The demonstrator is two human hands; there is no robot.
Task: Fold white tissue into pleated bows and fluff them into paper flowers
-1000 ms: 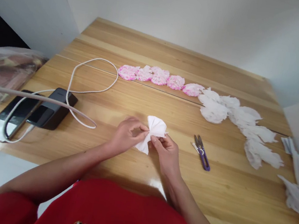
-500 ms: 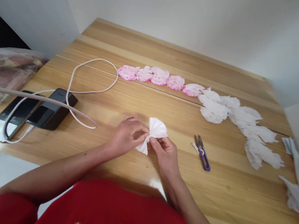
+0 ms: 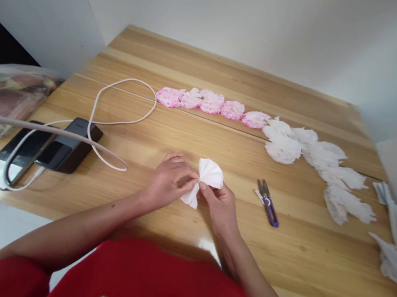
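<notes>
White tissue paper, pleated and gathered at its middle [image 3: 210, 173], sits just below the centre of the frame, held slightly above the wooden table [image 3: 204, 64]. The left hand [image 3: 168, 181] pinches the gathered waist from the left with thumb and forefinger. The right hand [image 3: 220, 204] nips the same spot from the right, its other fingers curled under. One fan of pleats stands up and to the right of the pinch, and a smaller tail hangs down to the left.

Compared with a second ago, the upper fan has opened a little wider and rounder and has drifted slightly right, while both hands have kept their grip at nearly the same place. The lower tail looks unchanged. By my reading, the pleats on the upper side are being spread and the lower side has not been worked.

Purple-handled thread snips [image 3: 268, 202] lie flat on the wood just right of the right hand, untouched. A row of pink-edged paper flowers [image 3: 211, 103] runs across the upper middle of the frame. It continues rightward into fluffed white paper flowers [image 3: 285, 147] that curve down toward the right edge, where more folded white paper pieces [image 3: 395, 240] lie. At the left, a white cable [image 3: 122, 121] loops over a black power bank [image 3: 71, 146], with a clear plastic bag [image 3: 0, 92] at the far left edge.
</notes>
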